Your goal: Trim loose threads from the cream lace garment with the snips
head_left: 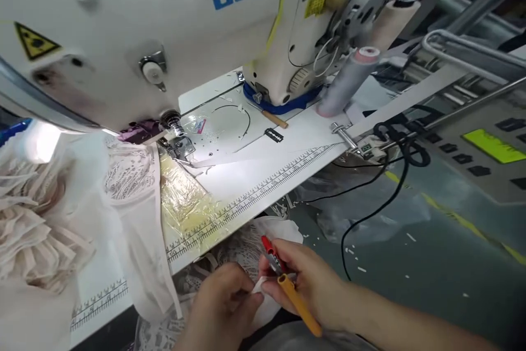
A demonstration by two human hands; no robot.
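Below the table's front edge, my left hand pinches a piece of white fabric between thumb and fingers. Close on its right, my right hand is closed round a small tool with a red end and an orange handle; its fingertips also touch the white fabric. Lace fabric hangs behind both hands. A pale lace garment lies under the sewing machine's needle area and drapes over the table edge.
The white sewing machine spans the top. On its table are a black blade and a wooden-handled tool. Piled garments lie left. Thread cones, metal rods, a control panel and black cables are right.
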